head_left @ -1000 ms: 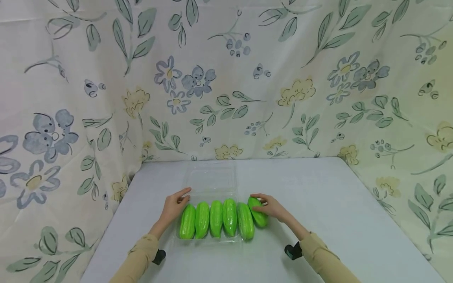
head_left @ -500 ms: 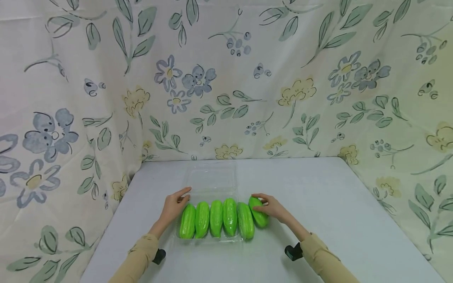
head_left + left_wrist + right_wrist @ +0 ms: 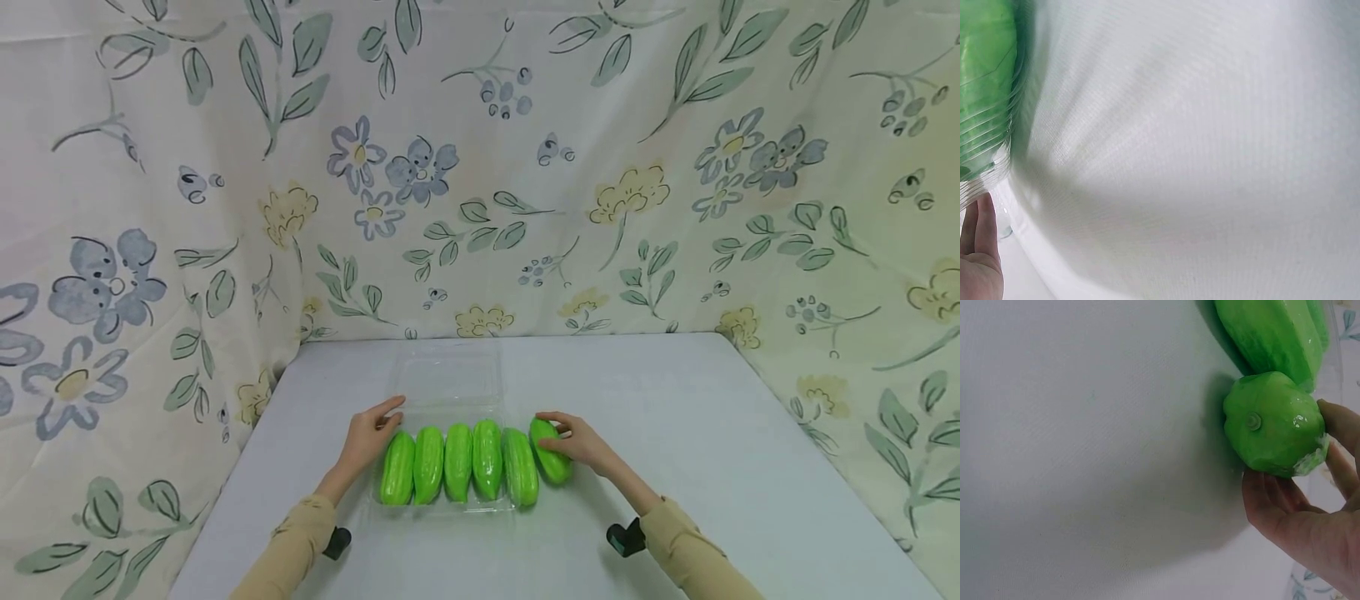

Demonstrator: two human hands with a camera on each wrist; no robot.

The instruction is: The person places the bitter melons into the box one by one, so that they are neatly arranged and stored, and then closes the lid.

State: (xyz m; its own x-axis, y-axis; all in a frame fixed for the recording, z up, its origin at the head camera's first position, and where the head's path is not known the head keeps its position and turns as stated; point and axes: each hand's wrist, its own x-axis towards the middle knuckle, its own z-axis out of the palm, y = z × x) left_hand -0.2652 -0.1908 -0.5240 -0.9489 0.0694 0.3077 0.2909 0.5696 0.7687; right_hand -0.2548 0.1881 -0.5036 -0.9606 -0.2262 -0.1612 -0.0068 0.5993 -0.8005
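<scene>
Right of centre in the frame, a green cucumber [image 3: 555, 470] sticks out below the right hand [image 3: 576, 442], pinched between thumb and fingers. At lower centre, a clear plastic container [image 3: 474, 507] holds four cucumbers [image 3: 458, 465]; a fifth cucumber [image 3: 521, 468] overlaps its right edge. The left hand [image 3: 367, 435] touches the container, fingers straight. Beyond lies the open lid [image 3: 447, 377].

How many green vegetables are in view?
6: four vegetables in the clear container, a fifth vegetable at its right edge, a sixth vegetable in the right hand.
</scene>
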